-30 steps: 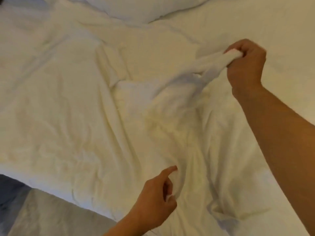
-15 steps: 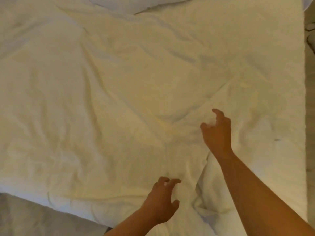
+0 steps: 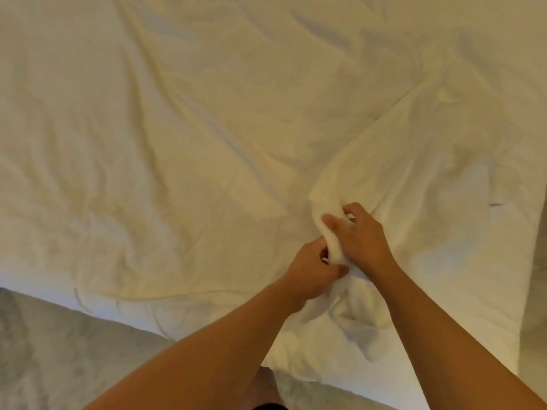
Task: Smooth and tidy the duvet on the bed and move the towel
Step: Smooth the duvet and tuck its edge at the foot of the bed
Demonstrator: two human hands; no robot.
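Duvet (image 3: 207, 128) bunched at the near edge of the bed, both your hands on one fold.

A moment ago your hands hovered apart and empty; now your left hand (image 3: 310, 273) and right hand (image 3: 362, 235) sit nearly touching, fingers curled around the same raised ridge of white fabric. Creases fan across the rest, so smoothing isn't done. Can't tell any towel from the duvet; grey floor (image 3: 59, 350) below.

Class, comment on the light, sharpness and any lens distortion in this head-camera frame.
Head view: warm, dim yellowish light with bluish casts in the duvet creases; overall soft, compressed detail; left hand and right hand fairly clear; wide-angle bowing at the bed edge; no glare.
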